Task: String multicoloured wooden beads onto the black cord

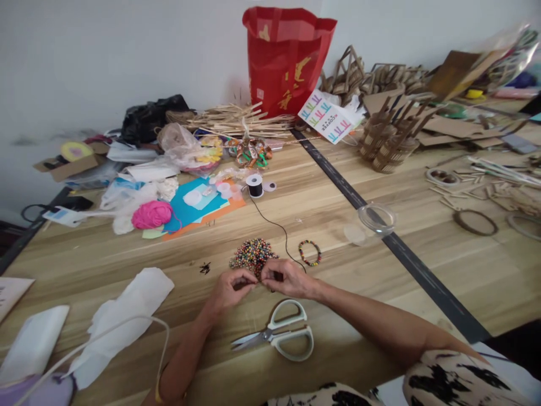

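Note:
My left hand [236,286] and my right hand [287,277] meet fingertip to fingertip at the near edge of a pile of small multicoloured beads [253,252]. Both are closed in a pinch. A thin black cord [279,224] runs from a spool [254,185] down to my right hand, which appears to grip it; its end is hidden. Whatever sits between my left fingertips is too small to make out. A beaded bracelet [310,253] lies right of the pile. Just below my hands are scissors [273,332] with white handles, blades slightly apart.
Little black pieces [205,268] lie left of the beads. Farther back are pink yarn [152,215], blue paper [192,197], thin sticks [236,121] and a red bag [289,62]. A clear plastic ring [377,219] and woven baskets [386,141] stand right. White cable [127,320] crosses the left.

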Tool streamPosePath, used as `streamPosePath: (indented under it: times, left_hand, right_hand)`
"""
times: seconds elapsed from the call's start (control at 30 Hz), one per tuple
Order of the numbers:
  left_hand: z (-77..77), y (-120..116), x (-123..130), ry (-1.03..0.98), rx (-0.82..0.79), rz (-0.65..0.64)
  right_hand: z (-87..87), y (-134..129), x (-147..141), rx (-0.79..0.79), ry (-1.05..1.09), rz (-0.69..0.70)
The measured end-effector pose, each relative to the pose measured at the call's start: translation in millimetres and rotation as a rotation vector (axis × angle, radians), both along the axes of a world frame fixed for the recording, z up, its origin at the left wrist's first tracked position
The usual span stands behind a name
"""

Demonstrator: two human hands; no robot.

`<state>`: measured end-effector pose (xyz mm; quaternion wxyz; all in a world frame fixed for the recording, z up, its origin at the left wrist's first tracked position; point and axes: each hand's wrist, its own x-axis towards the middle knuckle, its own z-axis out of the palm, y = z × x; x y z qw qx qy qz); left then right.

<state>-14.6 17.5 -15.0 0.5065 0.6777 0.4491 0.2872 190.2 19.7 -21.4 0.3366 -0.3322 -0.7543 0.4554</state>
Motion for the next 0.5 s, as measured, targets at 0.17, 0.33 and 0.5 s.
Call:
streamPosePath:
  times: [0.17, 0.33, 0.5]
  left_hand:
    - [1.6, -0.2, 1.1, 0.005, -0.008, 0.003]
    - [0.7, -0.3, 1.1, -0.015, -0.014, 0.011]
    - [1.7, -0.5, 0.5, 0.0, -0.013, -0.001]
  right_hand:
    - [-0.2, 0.8, -0.4, 0.029, 0.006, 0.001]
    - [-0.5, 1.2, 0.0, 0.015, 0.016, 0.007]
    - [-0.7, 1.0, 0.4, 0.015, 0.008, 0.013]
